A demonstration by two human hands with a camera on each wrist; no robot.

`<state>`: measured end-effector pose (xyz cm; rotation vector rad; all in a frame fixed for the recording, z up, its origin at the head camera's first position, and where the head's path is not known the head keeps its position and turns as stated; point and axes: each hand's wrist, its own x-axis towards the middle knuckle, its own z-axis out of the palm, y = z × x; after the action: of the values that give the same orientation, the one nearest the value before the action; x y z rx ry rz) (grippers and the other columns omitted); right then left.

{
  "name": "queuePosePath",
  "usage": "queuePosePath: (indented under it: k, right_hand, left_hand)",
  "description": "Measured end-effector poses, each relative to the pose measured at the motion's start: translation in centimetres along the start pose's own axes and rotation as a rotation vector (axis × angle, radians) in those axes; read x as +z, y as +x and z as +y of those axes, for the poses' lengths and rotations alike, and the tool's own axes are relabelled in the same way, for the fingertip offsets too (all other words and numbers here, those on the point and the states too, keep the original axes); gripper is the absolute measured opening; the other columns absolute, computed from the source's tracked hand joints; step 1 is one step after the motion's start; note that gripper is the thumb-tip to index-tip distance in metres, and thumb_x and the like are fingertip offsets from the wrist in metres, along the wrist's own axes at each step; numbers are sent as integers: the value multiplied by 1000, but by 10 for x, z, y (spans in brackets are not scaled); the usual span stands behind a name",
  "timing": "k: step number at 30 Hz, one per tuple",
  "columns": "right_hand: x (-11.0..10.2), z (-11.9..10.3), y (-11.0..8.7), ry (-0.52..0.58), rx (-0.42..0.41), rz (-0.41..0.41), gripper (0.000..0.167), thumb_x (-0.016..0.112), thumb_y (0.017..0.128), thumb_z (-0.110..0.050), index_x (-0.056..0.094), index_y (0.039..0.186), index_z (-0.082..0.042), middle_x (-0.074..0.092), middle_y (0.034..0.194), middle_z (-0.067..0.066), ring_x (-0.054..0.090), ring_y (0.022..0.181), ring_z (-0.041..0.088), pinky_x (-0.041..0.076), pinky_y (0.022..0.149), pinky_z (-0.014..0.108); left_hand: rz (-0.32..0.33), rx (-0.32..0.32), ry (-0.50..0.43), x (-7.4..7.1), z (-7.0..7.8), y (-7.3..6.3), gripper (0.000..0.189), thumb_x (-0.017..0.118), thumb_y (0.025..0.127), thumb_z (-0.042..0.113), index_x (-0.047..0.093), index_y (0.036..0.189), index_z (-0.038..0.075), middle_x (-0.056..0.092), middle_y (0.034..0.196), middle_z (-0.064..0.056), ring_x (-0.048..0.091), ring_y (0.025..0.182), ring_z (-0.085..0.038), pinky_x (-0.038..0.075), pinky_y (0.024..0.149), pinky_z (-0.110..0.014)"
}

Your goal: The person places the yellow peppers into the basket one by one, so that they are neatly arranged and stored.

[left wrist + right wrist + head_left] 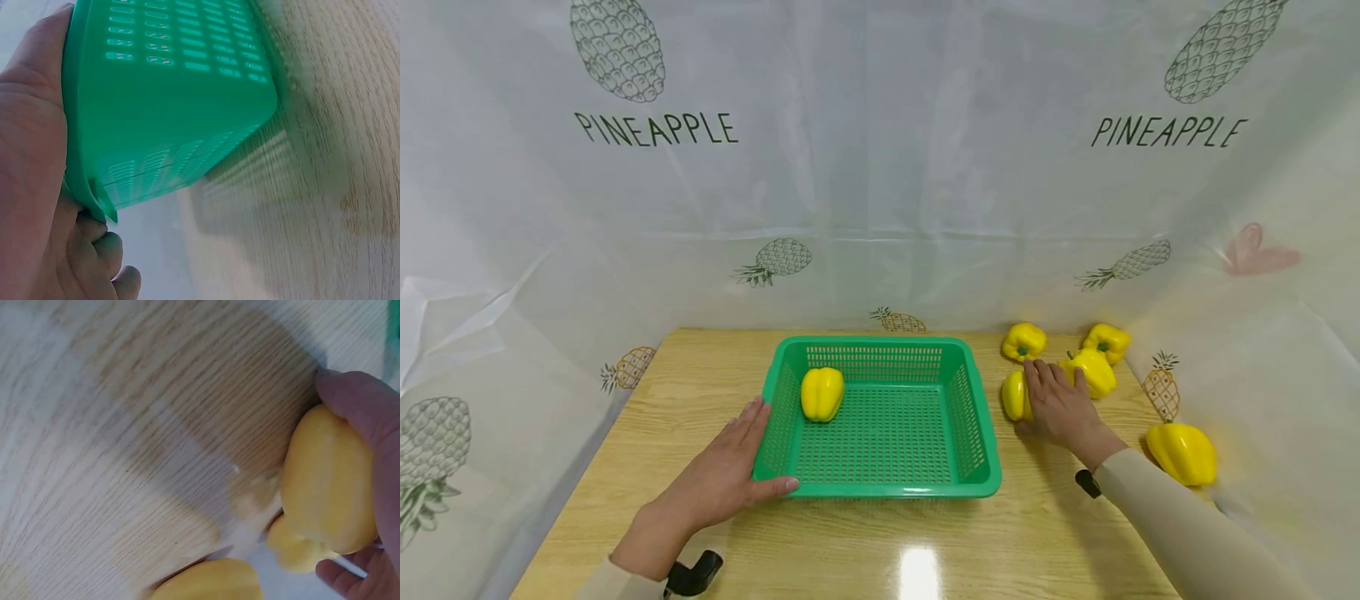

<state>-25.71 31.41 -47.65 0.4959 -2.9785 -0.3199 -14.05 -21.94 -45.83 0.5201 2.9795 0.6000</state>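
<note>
My left hand [718, 475] holds the near left corner of a green plastic basket [880, 492]. Its thumb lies over the front rim and its fingers are at the left side; in the left wrist view the fingertips bend beneath the basket's rim [75, 125]. Inside the basket, toward the left, sits one yellow bell pepper [822, 394]. To the right of the basket, my right hand [1067, 412] grips another yellow bell pepper [1015, 396] on the table. The right wrist view shows thumb and fingers around this pepper [328, 481], part of it hidden by the hand.
More yellow bell peppers lie around the right hand: one behind it [1024, 342], a pair farther right [1093, 373] [1108, 342], and one by the right edge [1182, 454]. A white pineapple-print sheet [880, 183] hangs behind and beside the wooden table [820, 550].
</note>
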Motion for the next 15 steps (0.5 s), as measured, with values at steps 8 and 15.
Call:
queuePosePath:
  k: [8,15]
  right_hand:
    - [2,3,5,-11,-32,14,110,89,79,-56,38,151,9,55,143,29,54,129,47,45,103,71]
    - [-2,6,3,-43,-61,108,101,92,80,-47,39,145,10,55,137,30,57,122,48,51,92,66]
  left_hand:
    - [-4,-5,-20,-2,0,1,123,59,89,82,17,167,-4,13,175,-25,23,159,-47,31,123,-66]
    - [-7,-4,-12,-2,1,0,124,58,89,84,18,167,-4,14,175,-24,23,159,-47,32,123,-65]
